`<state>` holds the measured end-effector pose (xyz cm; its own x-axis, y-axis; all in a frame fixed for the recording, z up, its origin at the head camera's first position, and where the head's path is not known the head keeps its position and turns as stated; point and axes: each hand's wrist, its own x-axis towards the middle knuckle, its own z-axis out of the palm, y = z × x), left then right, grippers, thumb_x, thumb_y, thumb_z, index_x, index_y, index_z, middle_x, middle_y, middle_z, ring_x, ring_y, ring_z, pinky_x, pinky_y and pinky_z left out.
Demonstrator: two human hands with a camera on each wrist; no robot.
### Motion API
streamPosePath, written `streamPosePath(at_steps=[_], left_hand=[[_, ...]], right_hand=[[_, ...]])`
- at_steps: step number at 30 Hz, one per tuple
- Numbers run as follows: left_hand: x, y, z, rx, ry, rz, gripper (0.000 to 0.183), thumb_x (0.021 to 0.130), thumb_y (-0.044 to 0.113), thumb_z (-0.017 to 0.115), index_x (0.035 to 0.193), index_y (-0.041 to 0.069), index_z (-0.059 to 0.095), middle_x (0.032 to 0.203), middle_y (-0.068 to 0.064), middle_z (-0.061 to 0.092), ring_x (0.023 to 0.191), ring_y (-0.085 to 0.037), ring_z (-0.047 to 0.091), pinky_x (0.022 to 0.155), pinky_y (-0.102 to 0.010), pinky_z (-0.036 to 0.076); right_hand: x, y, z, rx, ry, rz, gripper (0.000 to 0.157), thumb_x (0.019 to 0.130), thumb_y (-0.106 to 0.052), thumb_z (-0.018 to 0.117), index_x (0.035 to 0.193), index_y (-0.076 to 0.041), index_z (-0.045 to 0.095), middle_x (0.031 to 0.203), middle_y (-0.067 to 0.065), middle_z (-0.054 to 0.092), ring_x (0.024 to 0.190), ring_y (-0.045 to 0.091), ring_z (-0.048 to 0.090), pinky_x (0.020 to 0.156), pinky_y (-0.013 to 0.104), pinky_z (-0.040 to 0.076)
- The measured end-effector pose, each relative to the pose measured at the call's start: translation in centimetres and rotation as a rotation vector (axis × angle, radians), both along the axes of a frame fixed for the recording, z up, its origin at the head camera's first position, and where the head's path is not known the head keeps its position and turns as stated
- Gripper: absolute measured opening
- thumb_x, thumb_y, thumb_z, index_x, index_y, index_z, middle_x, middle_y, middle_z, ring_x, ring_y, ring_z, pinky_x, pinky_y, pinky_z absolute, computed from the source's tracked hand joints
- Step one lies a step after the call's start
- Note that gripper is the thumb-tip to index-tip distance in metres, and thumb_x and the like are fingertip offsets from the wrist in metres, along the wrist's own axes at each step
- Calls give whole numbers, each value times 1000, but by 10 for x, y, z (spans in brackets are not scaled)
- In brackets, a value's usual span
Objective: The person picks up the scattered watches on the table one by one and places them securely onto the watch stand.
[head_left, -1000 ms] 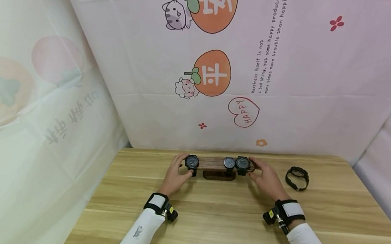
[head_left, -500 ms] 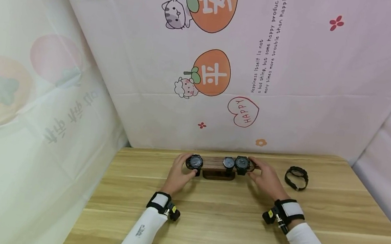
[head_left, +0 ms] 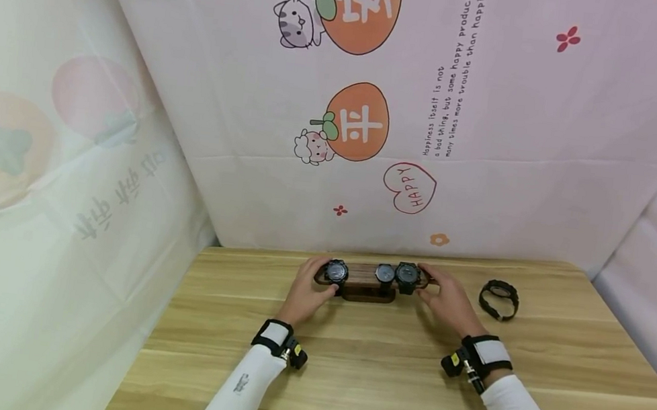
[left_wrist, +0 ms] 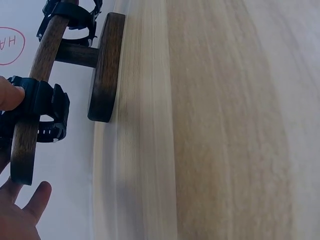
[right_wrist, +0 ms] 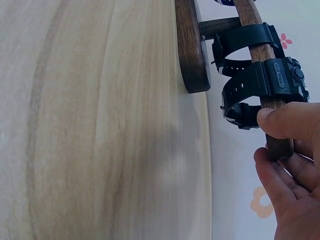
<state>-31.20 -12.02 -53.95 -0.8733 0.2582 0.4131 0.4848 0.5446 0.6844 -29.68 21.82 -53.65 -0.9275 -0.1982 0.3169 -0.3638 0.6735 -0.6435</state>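
A dark wooden watch stand [head_left: 362, 274], a bar on a short post and base, stands at the back of the table. My left hand [head_left: 306, 294] pinches a black wristwatch [head_left: 336, 271] looped round the bar near its left end. In the left wrist view, the thumb presses the watch's side [left_wrist: 42, 97] and the bar's tip pokes out past it. With thumb and fingers, my right hand [right_wrist: 300, 165] grips the bar's right end. Close by that hand hangs a chunky black watch [head_left: 408, 274], with a smaller dark-strapped watch [head_left: 384, 273] left of it.
Another black watch [head_left: 499, 300] lies on its side, strap closed in a loop, on the wooden table [head_left: 382, 373] to the right. A printed white cloth [head_left: 267, 205] hangs right behind the table's back edge, and more cloth hangs at both sides.
My left hand has slid the left watch rightward along the bar, from its end towards the middle. The right hand stays at the bar's right end.
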Motion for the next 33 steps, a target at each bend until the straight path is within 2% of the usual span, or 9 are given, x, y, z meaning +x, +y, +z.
streamPosePath(at_steps=[8,11,15,20,33], left_hand=[[-6,6,-3,-37,36,-3,63,84,28,74,141,20,48,138,-2,49,128,-20,38,106,-44,39],[-8,8,-5,-50,75,-10,62,84,29,74,140,20,49,136,-3,51,129,-22,37,106,-47,38],[-9,12,-4,-58,119,-19,63,83,29,75,139,16,50,138,-11,51,131,-30,36,108,-55,31],[-11,15,-4,-64,111,-22,63,82,29,75,139,15,50,140,-14,50,133,-35,33,111,-57,23],[-11,23,0,-95,110,-28,63,83,31,75,138,11,52,140,-10,50,136,-34,28,105,-62,24]], right_hand=[[-1,0,0,-12,-12,-5,64,88,-12,70,146,-14,43,128,17,57,113,35,54,96,58,45],[0,0,0,-9,-13,-7,64,88,-12,70,146,-14,43,128,17,58,112,35,55,96,58,45],[-1,-1,0,-11,-15,-5,64,88,-12,70,146,-13,44,130,18,57,113,35,54,97,59,45],[-2,0,-2,-12,-12,-4,63,88,-13,69,146,-14,43,135,17,54,115,35,53,98,58,44],[0,-2,1,-39,-4,2,64,86,-7,70,145,-10,44,134,20,54,113,37,55,97,59,44]])
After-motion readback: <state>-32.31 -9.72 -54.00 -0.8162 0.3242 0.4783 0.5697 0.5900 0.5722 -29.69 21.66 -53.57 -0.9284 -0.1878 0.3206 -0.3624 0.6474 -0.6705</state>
